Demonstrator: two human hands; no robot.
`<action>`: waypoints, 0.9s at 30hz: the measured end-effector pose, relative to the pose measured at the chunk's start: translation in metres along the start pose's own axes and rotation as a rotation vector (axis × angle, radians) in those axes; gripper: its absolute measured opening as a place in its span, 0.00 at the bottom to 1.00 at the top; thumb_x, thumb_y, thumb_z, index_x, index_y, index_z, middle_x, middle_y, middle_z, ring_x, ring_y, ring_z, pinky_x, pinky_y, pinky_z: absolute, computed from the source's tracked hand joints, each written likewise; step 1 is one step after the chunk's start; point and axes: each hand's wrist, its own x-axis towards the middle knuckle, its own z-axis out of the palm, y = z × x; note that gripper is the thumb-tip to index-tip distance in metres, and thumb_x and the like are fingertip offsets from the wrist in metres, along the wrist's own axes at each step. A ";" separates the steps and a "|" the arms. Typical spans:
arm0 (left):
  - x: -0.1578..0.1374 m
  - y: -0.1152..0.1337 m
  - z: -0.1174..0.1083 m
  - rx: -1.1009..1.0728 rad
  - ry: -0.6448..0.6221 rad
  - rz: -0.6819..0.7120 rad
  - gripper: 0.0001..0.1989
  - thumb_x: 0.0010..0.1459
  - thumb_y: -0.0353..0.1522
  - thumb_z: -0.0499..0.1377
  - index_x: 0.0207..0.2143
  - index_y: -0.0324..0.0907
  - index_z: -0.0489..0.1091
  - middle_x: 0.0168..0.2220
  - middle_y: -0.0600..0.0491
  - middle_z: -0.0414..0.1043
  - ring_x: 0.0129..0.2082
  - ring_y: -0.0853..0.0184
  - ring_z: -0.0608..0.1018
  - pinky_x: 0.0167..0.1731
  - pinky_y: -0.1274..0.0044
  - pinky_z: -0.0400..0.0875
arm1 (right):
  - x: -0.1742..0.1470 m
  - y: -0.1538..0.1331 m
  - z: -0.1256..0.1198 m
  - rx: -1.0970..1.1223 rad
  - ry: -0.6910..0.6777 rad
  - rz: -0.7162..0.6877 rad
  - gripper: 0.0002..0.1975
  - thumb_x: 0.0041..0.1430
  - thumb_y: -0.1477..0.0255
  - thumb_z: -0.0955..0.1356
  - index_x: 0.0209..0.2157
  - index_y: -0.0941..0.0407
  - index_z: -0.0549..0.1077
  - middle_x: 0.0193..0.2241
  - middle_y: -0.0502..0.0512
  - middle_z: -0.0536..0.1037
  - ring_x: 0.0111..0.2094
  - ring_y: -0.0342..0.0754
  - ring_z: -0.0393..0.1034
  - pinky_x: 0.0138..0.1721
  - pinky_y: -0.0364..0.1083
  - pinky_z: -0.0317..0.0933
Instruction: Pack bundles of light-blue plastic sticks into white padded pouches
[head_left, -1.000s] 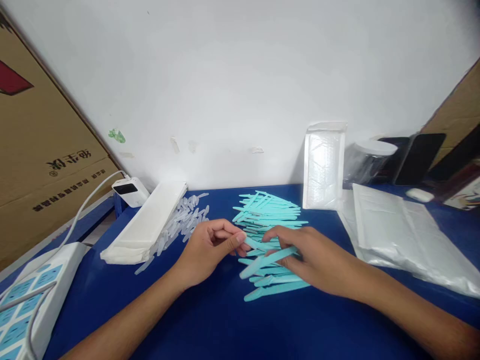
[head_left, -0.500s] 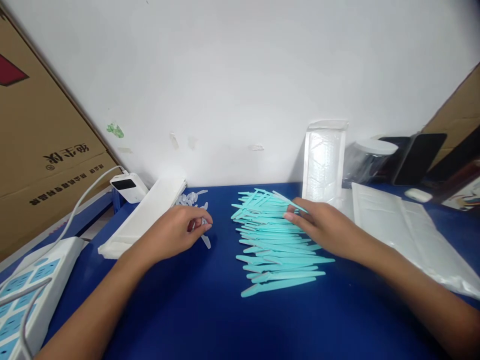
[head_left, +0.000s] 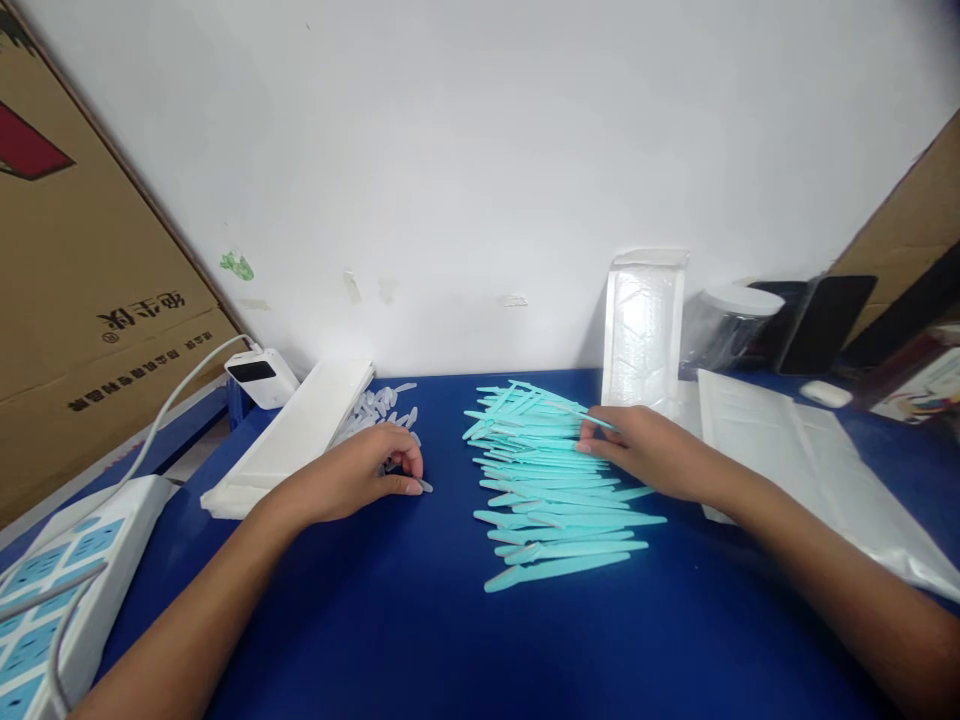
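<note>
Teal eyebrow razors (head_left: 559, 520) lie in a loose row down the middle of the blue table, overlapping most at the far end. At the row's upper right, my right hand (head_left: 637, 445) is closed on the handle of one eyebrow razor (head_left: 562, 402), which slants over the others. To the left, my left hand (head_left: 379, 465) pinches a small translucent blade cap (head_left: 426, 486) between thumb and finger, low over the table. Behind that hand lies a heap of similar caps (head_left: 382, 402), partly hidden by the fingers.
White padded mailers (head_left: 292, 430) are stacked left of the caps. A bubble mailer (head_left: 643, 330) leans on the wall, and others (head_left: 795, 460) lie at right. A power strip (head_left: 112, 560), white device (head_left: 262, 378), cardboard box (head_left: 97, 250), lidded jar (head_left: 731, 325) and phone (head_left: 825, 322) border the area.
My left thumb and finger have come down onto a loose blade cap and pinch it. My right hand has lowered slightly, and its razor now lies closer over the pile.
</note>
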 end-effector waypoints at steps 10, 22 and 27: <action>0.009 0.016 0.023 -0.265 0.229 -0.002 0.13 0.69 0.45 0.62 0.41 0.45 0.74 0.37 0.54 0.81 0.38 0.63 0.79 0.40 0.73 0.69 | -0.009 -0.021 -0.003 0.186 0.133 -0.103 0.19 0.69 0.49 0.67 0.38 0.51 0.74 0.35 0.52 0.77 0.34 0.51 0.68 0.36 0.48 0.61; 0.015 0.028 0.032 -0.907 0.354 -0.032 0.18 0.64 0.45 0.67 0.45 0.43 0.72 0.46 0.44 0.85 0.42 0.61 0.84 0.39 0.73 0.76 | -0.016 -0.040 0.006 0.253 0.087 -0.095 0.21 0.71 0.50 0.65 0.34 0.53 0.70 0.29 0.48 0.70 0.29 0.47 0.62 0.31 0.46 0.55; 0.016 0.030 0.036 -0.953 0.439 -0.073 0.18 0.59 0.45 0.72 0.41 0.41 0.77 0.44 0.44 0.86 0.39 0.62 0.84 0.37 0.74 0.77 | -0.017 -0.046 0.009 0.324 0.057 -0.120 0.20 0.70 0.53 0.68 0.32 0.53 0.70 0.29 0.48 0.72 0.31 0.47 0.63 0.33 0.46 0.56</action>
